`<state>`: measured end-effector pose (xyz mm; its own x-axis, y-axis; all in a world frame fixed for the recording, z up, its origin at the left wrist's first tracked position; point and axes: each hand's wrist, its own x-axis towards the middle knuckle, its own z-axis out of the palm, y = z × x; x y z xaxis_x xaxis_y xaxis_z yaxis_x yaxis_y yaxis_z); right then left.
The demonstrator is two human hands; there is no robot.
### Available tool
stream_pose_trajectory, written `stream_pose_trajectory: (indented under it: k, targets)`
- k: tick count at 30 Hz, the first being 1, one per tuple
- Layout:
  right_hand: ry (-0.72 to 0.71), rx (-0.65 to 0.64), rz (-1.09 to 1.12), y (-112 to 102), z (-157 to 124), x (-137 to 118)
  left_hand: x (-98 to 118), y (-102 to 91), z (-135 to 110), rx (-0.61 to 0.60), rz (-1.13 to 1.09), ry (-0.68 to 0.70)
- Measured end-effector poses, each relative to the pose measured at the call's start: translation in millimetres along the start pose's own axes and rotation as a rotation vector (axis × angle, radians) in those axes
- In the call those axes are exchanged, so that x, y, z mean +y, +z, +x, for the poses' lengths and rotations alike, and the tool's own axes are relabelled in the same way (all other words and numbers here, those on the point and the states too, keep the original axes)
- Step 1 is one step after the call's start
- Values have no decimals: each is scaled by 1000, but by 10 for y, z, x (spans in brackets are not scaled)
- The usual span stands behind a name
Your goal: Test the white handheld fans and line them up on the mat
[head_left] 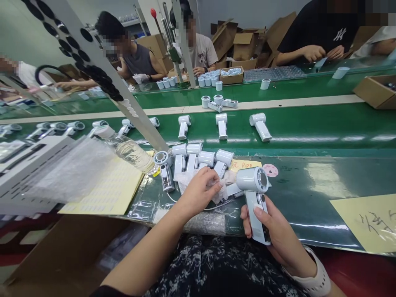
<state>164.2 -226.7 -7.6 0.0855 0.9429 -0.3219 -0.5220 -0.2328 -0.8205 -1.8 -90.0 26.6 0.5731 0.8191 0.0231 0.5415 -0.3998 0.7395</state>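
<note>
Head view across a green-topped desk (312,185): beside a heap of pale handheld blowers (193,159), the left hand (198,192) has its grip pinching a clear plastic bag (187,179), while the right hand (278,229) has its grip wrapped around the handle of another blower (253,179), held up over the desk.

Green conveyor belt (278,128) with a cream stripe (247,104) along it, bearing white handheld fans (260,126) set apart in a row. On the near side of the belt, a green bench mat (309,194) holds a heap of similar fans (193,159), a pink round sticker (270,170), and a handwritten yellow sheet (365,222). A clear plastic water bottle (128,150) lies beside the heap, towards the left end of the belt.
</note>
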Motion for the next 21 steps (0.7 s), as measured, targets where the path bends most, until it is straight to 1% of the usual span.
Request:
stream_pose_trajectory:
  k: [2,4,6,7,8,10,12,14,16,18,21]
  targets:
    - [-6,-15,5,0,-4,16,19,24,13,7,22,-25]
    - [-23,-27,-8,-18,-3,42,39,74,34,14,52,-79]
    - [-39,-23,-65,-56,1,66,63,130,58,12,98,-121]
    - [-41,-11,-113,-79,1,70,75,153,71,-1,126,-116]
    - [-42,5,-171,-101,-3,67,85,170,84,-31,152,-86]
    - [-68,42,-299,-132,-26,40,94,186,111,-126,176,21]
    - [-162,56,-421,-135,-61,-2,82,182,137,-201,131,110]
    - [-313,42,-545,-116,-81,-30,51,168,161,-240,27,117]
    - [-421,40,-665,-96,-59,-16,10,153,181,-259,-124,57]
    - [-415,82,-755,-89,7,40,-30,140,194,-231,-331,-52]
    - [-303,171,-832,-97,129,137,-77,130,195,-93,-688,-238]
